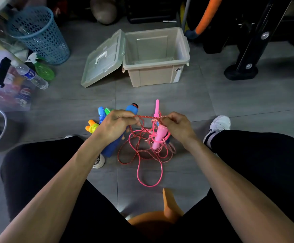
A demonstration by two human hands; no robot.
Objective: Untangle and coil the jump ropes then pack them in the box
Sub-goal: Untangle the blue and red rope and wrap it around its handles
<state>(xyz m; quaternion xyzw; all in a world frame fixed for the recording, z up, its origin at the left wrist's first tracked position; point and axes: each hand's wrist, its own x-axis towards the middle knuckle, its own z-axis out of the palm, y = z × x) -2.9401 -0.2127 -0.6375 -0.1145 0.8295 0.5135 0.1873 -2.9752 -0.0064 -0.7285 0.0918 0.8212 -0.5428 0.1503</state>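
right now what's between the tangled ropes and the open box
Head view: only bare grey floor tile between the rope tangle and the beige box; a pink handle points toward it.

No text can be read; the box (pixel 156 57) sticker and bottle (pixel 31 75) label are too blurred.

One head-worn camera looks steeply down (wide-angle, close) over the floor (pixel 72 106).

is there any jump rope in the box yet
No, the beige box stands open with a bare inside, while both hands, left hand and right hand, hold the red braided rope over the floor.
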